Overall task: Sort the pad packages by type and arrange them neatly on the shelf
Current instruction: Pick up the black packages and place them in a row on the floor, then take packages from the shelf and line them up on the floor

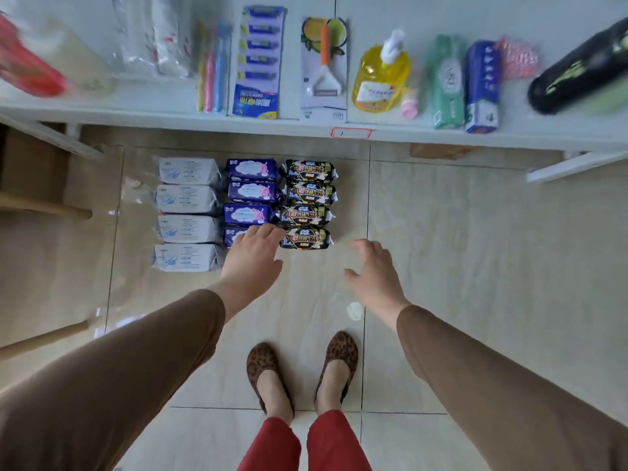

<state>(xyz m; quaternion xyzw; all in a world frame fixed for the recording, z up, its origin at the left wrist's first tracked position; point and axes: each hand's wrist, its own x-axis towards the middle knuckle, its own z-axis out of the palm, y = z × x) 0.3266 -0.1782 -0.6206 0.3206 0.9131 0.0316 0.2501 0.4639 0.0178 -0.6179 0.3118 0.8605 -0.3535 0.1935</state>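
Observation:
Pad packages lie on the tiled floor in three straight columns below the white shelf. White packages form the left column, blue ones the middle, black ones the right. My left hand hovers open over the nearest blue package, partly hiding it, its fingers close to the nearest black package. My right hand is open with fingers spread, a little to the right of the black column, holding nothing.
The shelf holds toothbrushes, a blue card of batteries, a peeler, a yellow soap bottle, green and blue packs and a black bottle. Wooden legs and cardboard stand at left. My feet are on the floor.

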